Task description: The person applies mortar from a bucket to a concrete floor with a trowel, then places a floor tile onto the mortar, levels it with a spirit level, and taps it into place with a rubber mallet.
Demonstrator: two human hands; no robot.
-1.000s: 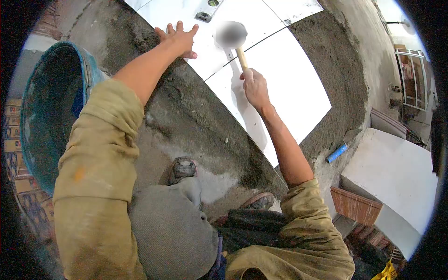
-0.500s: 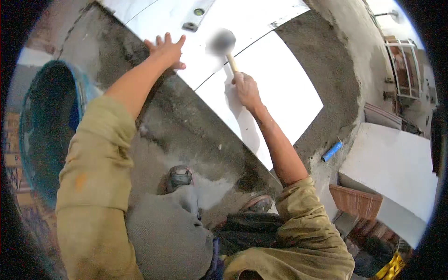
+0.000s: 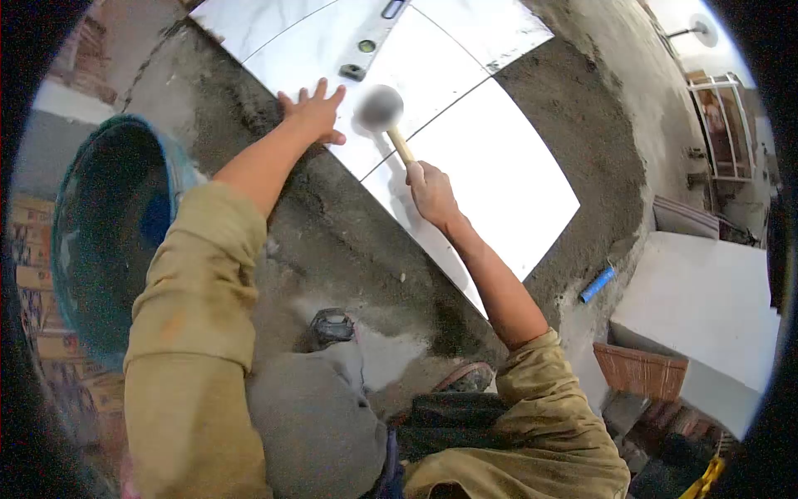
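Note:
A rubber mallet (image 3: 379, 109) with a pale wooden handle is gripped in my right hand (image 3: 432, 193), its dark, blurred head over the white tiles near a joint. My left hand (image 3: 313, 116) lies with fingers spread at the edge of a marbled floor tile (image 3: 287, 50). Below the joint, a plain white tile (image 3: 503, 166) stretches under my right forearm. Just beyond my left fingertips, a spirit level (image 3: 366, 50) rests on the tiles, one round green vial showing.
Grey mortar (image 3: 582, 125) borders the tiles on the right, where a blue-handled tool (image 3: 596, 285) lies. A large teal bucket (image 3: 179, 166) stands at left. White block (image 3: 698, 291) and brown tile piece (image 3: 640, 371) sit at lower right. My shoes are on the rough floor.
The mallet and my right hand have shifted slightly down and left in view. My left hand stays spread at the tile edge, while the whole view has tilted, showing more of the level.

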